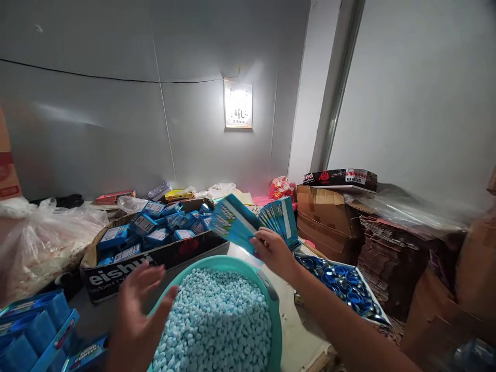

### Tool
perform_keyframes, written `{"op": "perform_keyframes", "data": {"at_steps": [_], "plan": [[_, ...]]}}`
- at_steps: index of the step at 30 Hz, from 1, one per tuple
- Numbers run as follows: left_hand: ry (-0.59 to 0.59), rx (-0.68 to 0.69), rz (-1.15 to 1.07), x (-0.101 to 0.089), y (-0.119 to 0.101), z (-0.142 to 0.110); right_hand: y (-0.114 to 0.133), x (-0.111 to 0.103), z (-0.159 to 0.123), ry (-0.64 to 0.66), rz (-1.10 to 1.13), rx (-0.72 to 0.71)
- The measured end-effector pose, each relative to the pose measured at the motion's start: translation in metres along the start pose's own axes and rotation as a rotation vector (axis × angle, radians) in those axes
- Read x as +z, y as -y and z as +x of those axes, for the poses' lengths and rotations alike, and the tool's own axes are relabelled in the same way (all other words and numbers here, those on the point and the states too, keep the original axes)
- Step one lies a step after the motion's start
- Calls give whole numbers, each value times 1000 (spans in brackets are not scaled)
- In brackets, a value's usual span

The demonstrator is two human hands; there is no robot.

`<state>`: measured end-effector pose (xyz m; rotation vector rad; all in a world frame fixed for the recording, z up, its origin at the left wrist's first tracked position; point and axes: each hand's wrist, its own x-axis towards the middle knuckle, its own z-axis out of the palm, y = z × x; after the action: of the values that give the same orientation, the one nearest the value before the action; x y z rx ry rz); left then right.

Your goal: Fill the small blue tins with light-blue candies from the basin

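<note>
My right hand (pixel 274 253) pinches a flat blue printed card sleeve (pixel 236 222) by its near edge, above the far rim of the basin. Just behind it, a fanned stack of similar blue sleeves (pixel 284 217) stands on the table. My left hand (pixel 141 312) is held over the basin's left side, fingers apart, with nothing in it. Between both hands sits a teal basin (pixel 276 320) filled with small pale-blue candies (pixel 217 315). At the lower left are several blue boxes (pixel 42 320), some open at the top.
Behind my left hand, a black carton (pixel 112 287) holds many blue packs (pixel 155 227). At right, a shallow tray (pixel 374 294) holds blue-and-silver round lids (pixel 344 281). A clear plastic bag (pixel 50 243) bulges at far left; brown cartons (pixel 329 222) stand at back right.
</note>
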<state>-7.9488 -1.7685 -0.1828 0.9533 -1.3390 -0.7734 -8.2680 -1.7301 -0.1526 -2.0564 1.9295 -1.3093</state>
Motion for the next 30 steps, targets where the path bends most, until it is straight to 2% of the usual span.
{"op": "perform_keyframes", "data": {"at_steps": [2,3,5,8,10,15,18,21,24,26,28,30], "plan": [[182,-110,-213,40,-19,6,44,-4,-18,-16,199,-94],[222,-123,-227,57,-29,6,64,-4,-27,3,320,-142],[270,-163,-261,80,-48,4,96,-4,-40,-17,441,-197],[269,-208,-334,101,-71,-3,114,-7,-49,-119,547,-230],[280,-200,-394,116,-83,-5,113,-11,-51,-211,621,-190],[419,-160,-418,167,-105,-6,95,-23,-59,-491,736,41],[439,-143,-396,198,-112,-10,81,-27,-63,-692,653,121],[512,-130,-414,225,-113,-17,64,-31,-65,-852,526,167],[469,-126,-362,241,-103,-15,44,-51,-68,-1020,507,214],[390,-132,-306,247,-88,-6,35,-78,-73,-1259,498,280],[439,-145,-269,251,-70,6,31,-109,-80,-1546,403,303],[563,-138,-228,260,-51,19,32,-132,-88,-1736,293,167]]}}
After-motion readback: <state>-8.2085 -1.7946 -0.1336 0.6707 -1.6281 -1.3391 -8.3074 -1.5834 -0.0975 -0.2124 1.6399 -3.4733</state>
